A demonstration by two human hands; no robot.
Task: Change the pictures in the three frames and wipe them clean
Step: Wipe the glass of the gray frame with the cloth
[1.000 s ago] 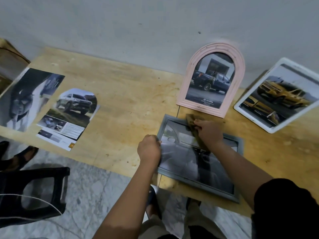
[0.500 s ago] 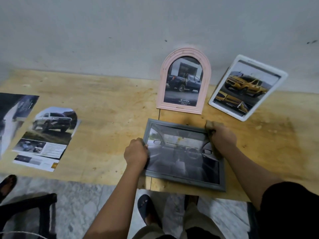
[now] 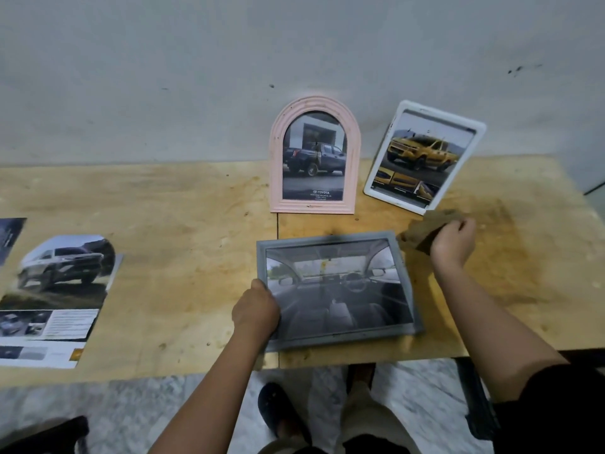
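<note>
View from above of a plywood counter (image 3: 183,231) set against a plain grey wall (image 3: 196,77).

A grey frame (image 3: 337,290) lies flat at lower centre, close to the counter's near edge. It holds a picture of a car interior. The left hand (image 3: 257,311) grips the frame's left edge, fingers (image 3: 273,309) curled round it.

The right hand (image 3: 453,240) is at centre right, off the frame and just past its upper right corner. Its fingers (image 3: 458,226) are closed round a bunched brown cloth (image 3: 422,232). The cloth sticks out to the left of the hand, near the frame's corner. Whether the cloth touches the counter cannot be told.

Two more frames lean against the wall behind the grey one. A pink frame (image 3: 315,155) with an arched top stands upright at upper centre and shows a dark blue pickup. A white frame (image 3: 424,157) sits just right of it, tilted to the right, and shows a yellow truck. Its lower right corner is just above the cloth.

At centre left, well apart from the frames, a loose print (image 3: 62,290) of a silver car lies flat on the counter. A second, darker print (image 3: 9,237) is cut off by the left edge.

Along the bottom is a marbled floor (image 3: 163,407) and a dark sandal (image 3: 278,411) below the counter edge.
</note>
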